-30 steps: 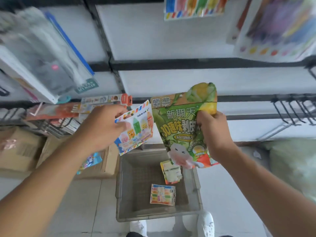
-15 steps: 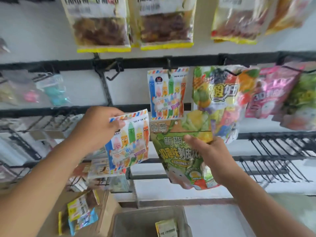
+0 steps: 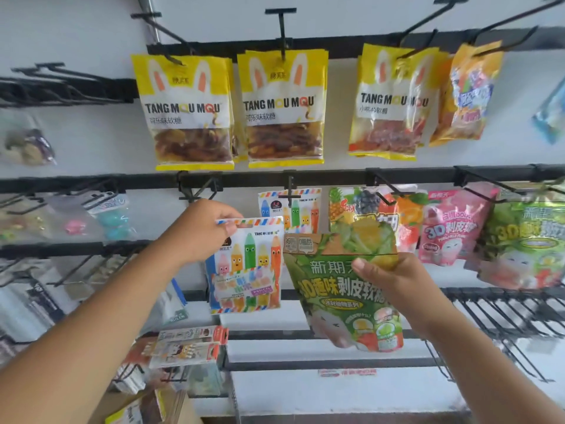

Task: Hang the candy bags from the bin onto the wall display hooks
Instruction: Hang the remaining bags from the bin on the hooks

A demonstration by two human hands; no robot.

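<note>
At the hooks | left hand [image 3: 201,231] pinches crayon bag [image 3: 247,267] | right hand [image 3: 394,289] grips green bag [image 3: 342,289]

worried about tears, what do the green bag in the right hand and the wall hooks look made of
Green bag: looks like glossy printed plastic film, judging by its sheen and creases. Wall hooks: probably black-coated metal wire, thin, rigid, matte.

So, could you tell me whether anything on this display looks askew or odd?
The orange bag at the top right hangs tilted, unlike the straight yellow bags left of it. The green bag in the right hand has its top bent over.
</note>
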